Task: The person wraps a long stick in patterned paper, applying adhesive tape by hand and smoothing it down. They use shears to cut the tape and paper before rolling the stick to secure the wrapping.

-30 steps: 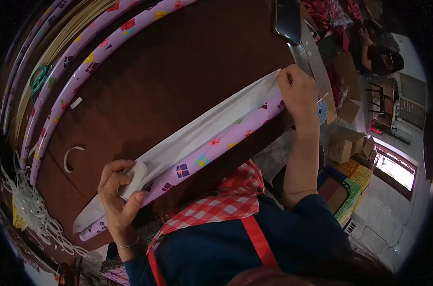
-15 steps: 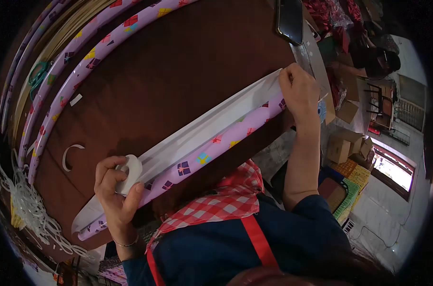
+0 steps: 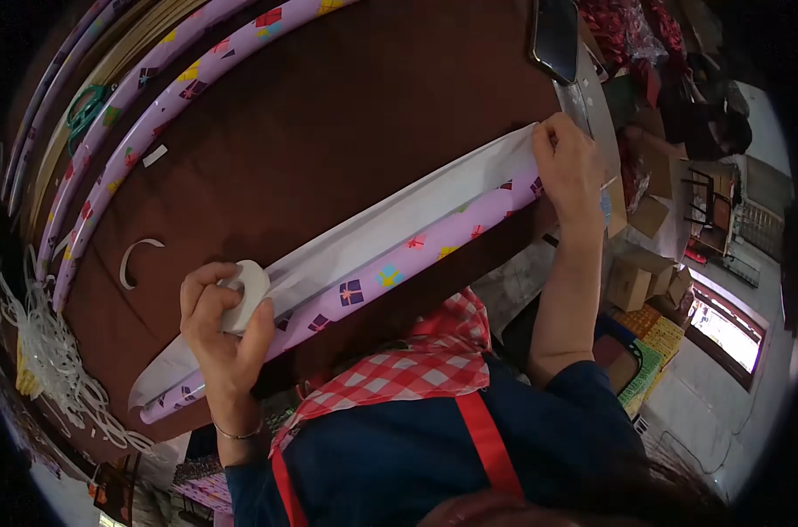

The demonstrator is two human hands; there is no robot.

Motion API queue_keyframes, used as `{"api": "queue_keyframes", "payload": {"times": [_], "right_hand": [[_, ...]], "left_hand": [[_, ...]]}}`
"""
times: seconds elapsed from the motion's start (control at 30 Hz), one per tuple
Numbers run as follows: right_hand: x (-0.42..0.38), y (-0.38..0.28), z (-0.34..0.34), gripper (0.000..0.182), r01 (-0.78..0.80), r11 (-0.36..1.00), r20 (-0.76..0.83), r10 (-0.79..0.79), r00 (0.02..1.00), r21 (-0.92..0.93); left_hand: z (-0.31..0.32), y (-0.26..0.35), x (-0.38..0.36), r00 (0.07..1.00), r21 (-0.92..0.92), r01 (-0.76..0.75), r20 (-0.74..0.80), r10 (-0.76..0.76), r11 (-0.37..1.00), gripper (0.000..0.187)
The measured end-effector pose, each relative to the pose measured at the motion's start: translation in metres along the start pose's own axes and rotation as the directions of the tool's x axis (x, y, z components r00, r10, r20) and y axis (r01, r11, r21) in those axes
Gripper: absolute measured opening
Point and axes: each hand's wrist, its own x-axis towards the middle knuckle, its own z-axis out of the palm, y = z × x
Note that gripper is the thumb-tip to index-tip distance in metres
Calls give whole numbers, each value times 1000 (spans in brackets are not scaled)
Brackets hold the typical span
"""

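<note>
A sheet of purple wrapping paper (image 3: 399,263) printed with gift boxes lies partly rolled into a long tube, slanting across the table's near edge. Its white inner side (image 3: 364,224) faces up along the far side. My left hand (image 3: 219,325) curls around a roll of white tape (image 3: 248,294) over the paper's left part. At the paper's right end, my right hand (image 3: 574,171) is closed, pinching its edge between thumb and fingers. The paper runs under my left hand and ends in a pointed left tip.
The brown-covered table (image 3: 346,114) holds finished purple rolls (image 3: 122,167), green-handled scissors (image 3: 87,110), a curled white strip (image 3: 128,263) and a tangle of white strips (image 3: 56,351). A phone (image 3: 554,44) lies at the far right edge. Beyond are cardboard boxes (image 3: 631,281) and another person (image 3: 706,123).
The view has shifted slightly, so most things sit a little differently in the picture. Both hands keep their holds on the tape roll and the paper's right end.
</note>
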Motion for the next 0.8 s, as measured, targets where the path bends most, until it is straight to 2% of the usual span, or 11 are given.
{"api": "queue_keyframes", "payload": {"times": [0.1,0.2,0.23,0.4,0.5,0.8], "right_hand": [[0,-4,-3,22,-32,999,23,32,999,-20],[1,0,0,22,2,1000,4,-2,1000,-26],[2,-3,-3,21,-29,999,49,30,998,-28],[1,-2,-2,22,-14,999,36,15,999,-42],[3,1,-1,23,-51,998,86,54,995,-42],[3,2,0,23,-20,998,77,25,997,-60]], "left_hand": [[2,1,-1,1000,51,-15,-19,16,999,26],[5,6,0,999,84,-10,-36,13,996,27],[6,5,-1,998,140,-40,-43,47,989,28],[11,5,0,980,297,-147,-88,180,943,28],[12,9,1,975,369,-153,-95,200,917,28],[11,4,2,971,324,-152,-128,202,934,27]]}}
